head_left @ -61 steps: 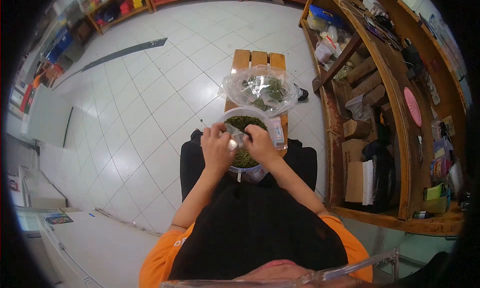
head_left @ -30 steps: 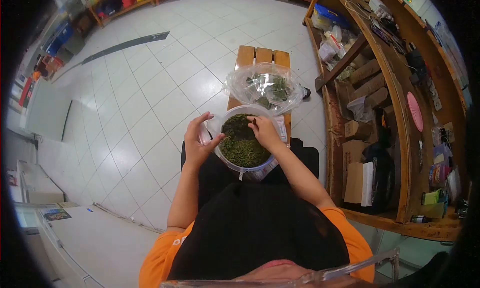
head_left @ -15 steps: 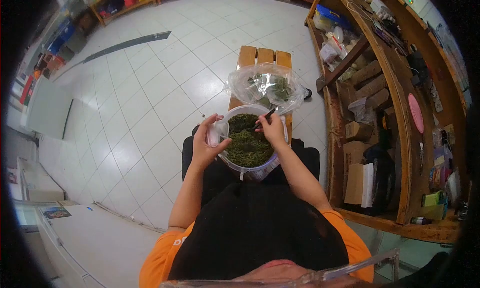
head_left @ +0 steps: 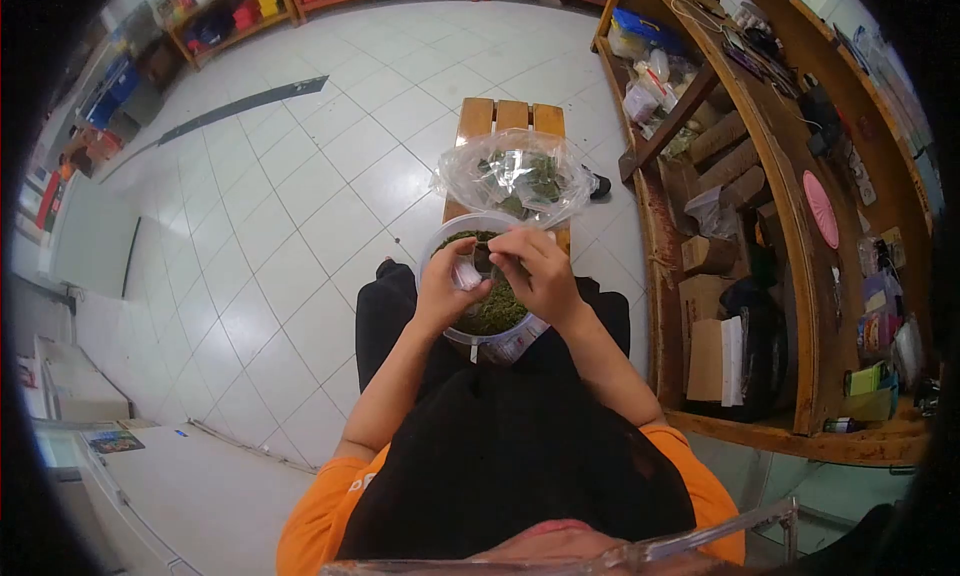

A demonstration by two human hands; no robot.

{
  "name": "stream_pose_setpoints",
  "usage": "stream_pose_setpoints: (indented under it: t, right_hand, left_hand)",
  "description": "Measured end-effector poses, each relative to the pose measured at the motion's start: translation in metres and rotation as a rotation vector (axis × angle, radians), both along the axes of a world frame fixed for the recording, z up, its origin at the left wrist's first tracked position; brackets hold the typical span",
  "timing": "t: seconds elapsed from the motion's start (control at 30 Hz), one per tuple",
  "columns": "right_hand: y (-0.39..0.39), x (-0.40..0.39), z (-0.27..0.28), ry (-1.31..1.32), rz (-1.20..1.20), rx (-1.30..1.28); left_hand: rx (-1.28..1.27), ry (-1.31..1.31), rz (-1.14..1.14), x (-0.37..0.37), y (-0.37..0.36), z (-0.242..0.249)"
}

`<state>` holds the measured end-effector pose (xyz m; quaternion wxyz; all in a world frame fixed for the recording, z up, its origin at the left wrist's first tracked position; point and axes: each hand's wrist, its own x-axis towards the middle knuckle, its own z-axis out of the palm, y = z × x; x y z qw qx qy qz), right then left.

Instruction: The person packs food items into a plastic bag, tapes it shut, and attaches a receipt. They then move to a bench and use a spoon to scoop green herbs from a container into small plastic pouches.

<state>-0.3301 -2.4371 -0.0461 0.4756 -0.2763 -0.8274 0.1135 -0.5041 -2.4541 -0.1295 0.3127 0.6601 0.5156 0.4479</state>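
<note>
A round clear plastic tub (head_left: 428,251) filled with green moss (head_left: 500,314) sits at my lap. Over it, my left hand (head_left: 442,288) is closed around a small clear plastic cup (head_left: 467,273), thumb on the near side and fingers on the far side. My right hand (head_left: 540,274) is at the cup's right, its thumb and fingers pinched together near the opening. The slim dark tool it held is mostly hidden by the fingers now. Just beyond the tub lies a clear plastic bag (head_left: 515,176) with green leafy material inside.
The bag rests on a slatted wooden bench (head_left: 513,116). A wooden shelf unit (head_left: 660,306) with boxes and bags runs along the right, holding a pink oval tray (head_left: 820,209). White tiled floor (head_left: 290,196) spreads to the left, with a white cabinet (head_left: 180,476) near the lower left.
My right hand has moved from the moss up to the cup in my left hand. The left hand has shifted right over the tub, fingers closer around the cup. The view has shifted slightly.
</note>
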Motion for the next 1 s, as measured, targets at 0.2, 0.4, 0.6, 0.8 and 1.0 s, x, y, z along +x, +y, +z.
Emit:
stream_pose_setpoints:
  t: [0.2,0.4,0.6,0.8,1.0]
  right_hand:
    - [-0.005,-0.005,-0.022,0.228,0.067,-0.274]
    - [-0.004,-0.018,-0.061,-0.051,0.085,-0.502]
    - [-0.001,-0.016,-0.062,0.096,-0.029,-0.325]
    - [-0.001,-0.022,-0.059,-0.045,-0.061,-0.297]
    - [0.003,-0.031,-0.071,-0.286,-0.158,-0.464]
  left_hand:
    - [0.051,-0.117,0.114,-0.006,-0.007,-0.008]
    - [0.181,-0.031,0.206,-0.01,-0.01,-0.009]
    - [-0.043,-0.251,0.16,-0.023,-0.012,-0.005]
    - [0.197,0.1,0.138,-0.026,-0.012,0.005]
    - [0.202,0.216,0.118,-0.029,-0.015,0.019]
